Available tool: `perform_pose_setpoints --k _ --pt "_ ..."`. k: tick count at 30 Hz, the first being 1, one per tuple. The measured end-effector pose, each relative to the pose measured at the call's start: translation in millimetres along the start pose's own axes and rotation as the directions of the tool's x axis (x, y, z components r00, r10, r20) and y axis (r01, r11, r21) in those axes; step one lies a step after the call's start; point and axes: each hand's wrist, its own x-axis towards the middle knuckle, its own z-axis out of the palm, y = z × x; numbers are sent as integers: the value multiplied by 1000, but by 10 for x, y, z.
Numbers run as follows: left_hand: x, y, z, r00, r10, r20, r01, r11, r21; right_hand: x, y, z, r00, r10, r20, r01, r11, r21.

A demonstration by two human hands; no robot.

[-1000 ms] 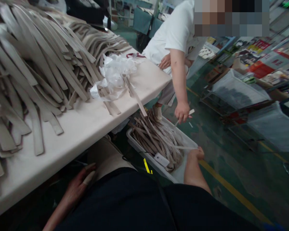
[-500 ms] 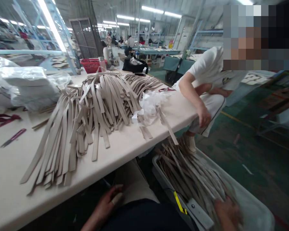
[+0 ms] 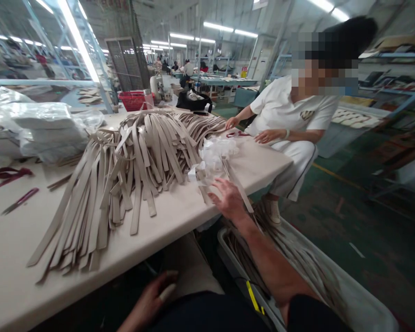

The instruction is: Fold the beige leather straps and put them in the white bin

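Observation:
My right hand (image 3: 228,198) is over the table's front edge, fingers spread, at the near side of a crumpled clear plastic wrap (image 3: 219,150) and a few loose strips (image 3: 237,182). Nothing shows in its grasp. My left hand (image 3: 155,295) rests low by my lap, its fingers apart and holding nothing. A large heap of beige-grey strips (image 3: 145,157) covers the middle of the table (image 3: 180,221). More long strips lie in a grey bin (image 3: 359,288) below my right arm.
Purple-handled snips (image 3: 20,201) and plastic-wrapped stacks (image 3: 44,129) are at the left. A red basket (image 3: 134,100) and black bag (image 3: 193,101) stand behind the heap. A person in white (image 3: 290,110) sits at the right end, both hands at the table.
My right hand has moved from the strips in the bin up to the table beside the plastic. The other person's hands have come onto the table. My left hand has barely moved.

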Motion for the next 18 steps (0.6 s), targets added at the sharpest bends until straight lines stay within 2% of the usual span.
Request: perform_pose_setpoints --k 2,4,6,9,11,14,18 --pt "-42 -4 -9 1000 21 7 -21 1000 -11 275 -206 292 996 32 81 -30 999 -19" --pt "-106 -28 -30 1000 23 -1 -23 999 -35 460 -328 486 994 19 109 -19 1000 -6" --pt "-193 -38 -68 1000 13 -17 -14 997 -81 551 -415 559 992 -33 118 30 999 31" --pt "-355 61 -161 999 -23 -45 16 989 -146 515 -562 489 986 -130 103 118 987 108" --pt "-457 238 -235 995 -50 -87 35 984 -173 402 -696 380 974 -227 25 217 954 205" --pt "-531 648 -319 988 -13 -153 -22 974 -225 177 -938 200 911 -408 -67 404 845 350" --pt "-392 1184 -318 971 153 -183 -216 887 -407 -93 -1257 21 816 -578 0 518 731 444"
